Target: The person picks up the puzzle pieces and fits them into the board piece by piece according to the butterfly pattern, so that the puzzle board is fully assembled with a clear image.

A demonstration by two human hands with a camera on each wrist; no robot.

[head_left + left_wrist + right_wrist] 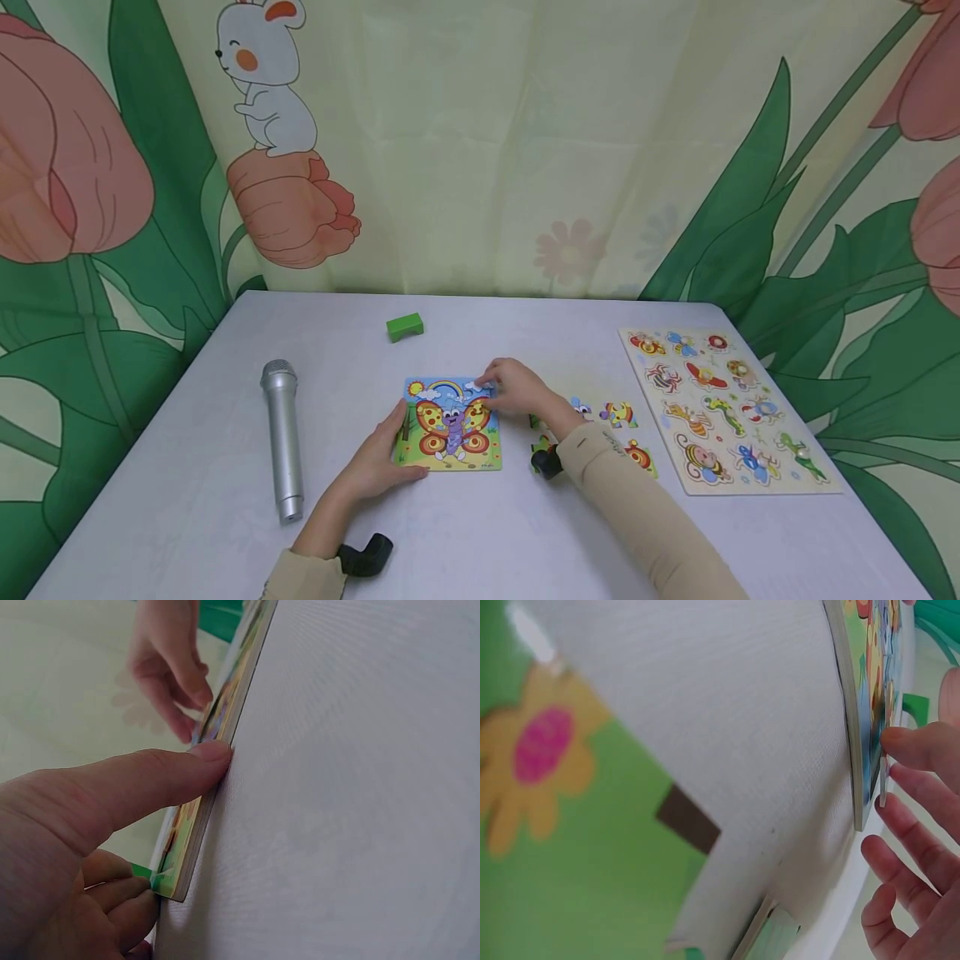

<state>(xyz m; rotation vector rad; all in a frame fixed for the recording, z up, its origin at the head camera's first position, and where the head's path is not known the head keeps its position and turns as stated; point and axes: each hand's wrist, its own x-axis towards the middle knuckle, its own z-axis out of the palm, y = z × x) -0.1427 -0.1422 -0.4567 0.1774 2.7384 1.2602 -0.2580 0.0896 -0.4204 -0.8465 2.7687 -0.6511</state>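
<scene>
A square butterfly puzzle board (pixel 487 457) lies flat on the table. My left hand (pixel 377 460) grips its lower left corner, thumb on the near edge and fingers along the left side; in the left wrist view the thumb of that hand (pixel 97 802) presses the board's edge (pixel 193 844). Over the upper right corner, my right hand (pixel 517 388) pinches a thin puzzle piece. The right wrist view has this piece (pixel 883 787) standing on edge at the board, between thumb and fingertips of the right hand (pixel 926 825).
Loose puzzle pieces (pixel 618 414) lie right of the board, partly under the right forearm. Farther right is a large insect picture board (pixel 678 417). A silver microphone (pixel 285 442) lies at left, a green block (pixel 405 327) behind the puzzle board.
</scene>
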